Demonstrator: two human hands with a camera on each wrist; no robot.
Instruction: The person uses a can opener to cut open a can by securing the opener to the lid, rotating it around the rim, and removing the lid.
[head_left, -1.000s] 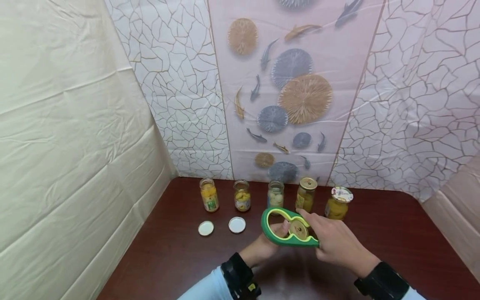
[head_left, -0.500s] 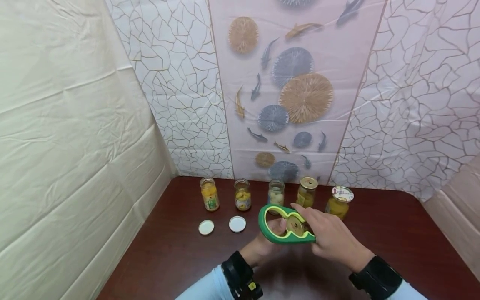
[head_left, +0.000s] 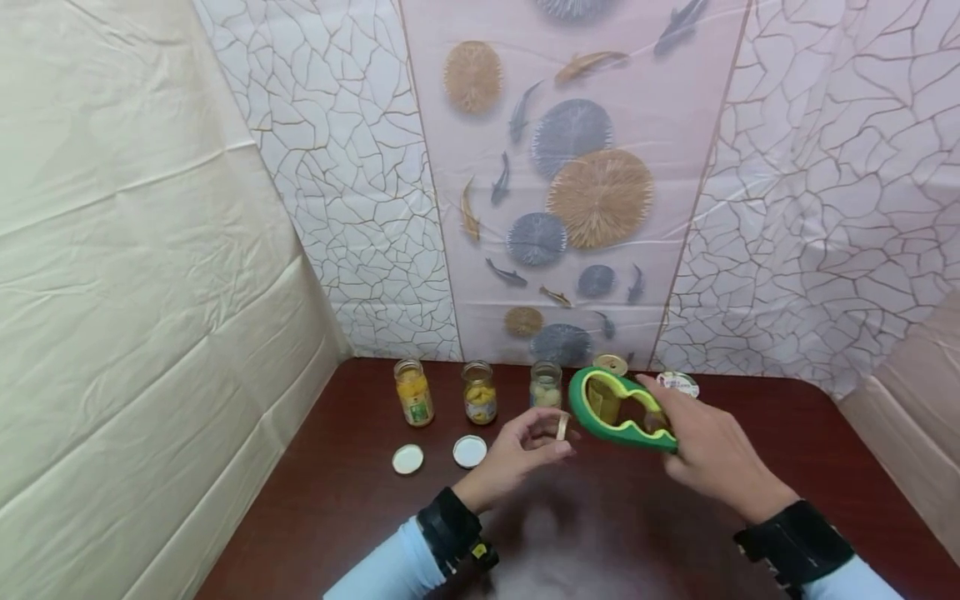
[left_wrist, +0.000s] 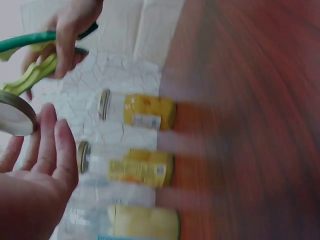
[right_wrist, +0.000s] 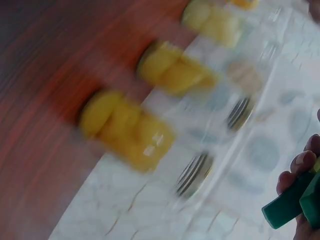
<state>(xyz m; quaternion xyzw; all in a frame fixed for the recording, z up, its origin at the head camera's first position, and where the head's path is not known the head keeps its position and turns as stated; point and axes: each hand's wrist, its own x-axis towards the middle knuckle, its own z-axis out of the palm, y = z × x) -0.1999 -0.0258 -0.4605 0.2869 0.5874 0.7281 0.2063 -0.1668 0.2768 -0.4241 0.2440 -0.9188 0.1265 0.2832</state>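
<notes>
My left hand (head_left: 510, 458) is raised above the table, pinching a round metal jar lid (head_left: 562, 427) seen edge-on between thumb and fingers. In the left wrist view the same lid (left_wrist: 19, 115) shows its pale underside and gold rim. My right hand (head_left: 720, 454) grips a green, yellow-lined jar opener (head_left: 622, 432) by its right end. The opener is held up just right of the left hand, and a gold-lidded jar (head_left: 603, 404) shows through its opening. Green handle ends (right_wrist: 287, 202) stick out of the right fingers in the right wrist view.
Three open jars stand along the back: one with yellow-orange contents (head_left: 415, 396), one with yellow pieces (head_left: 480, 400), one with whitish pieces (head_left: 546, 387). Two removed lids (head_left: 407, 459) lie before them. A jar with a printed white lid (head_left: 678, 383) stands at right, mostly hidden.
The opener, earlier around the gold lid, has come off and moved up and right with my right hand. My left hand, formerly behind the opener, now shows in full with the lid turned on edge.
</notes>
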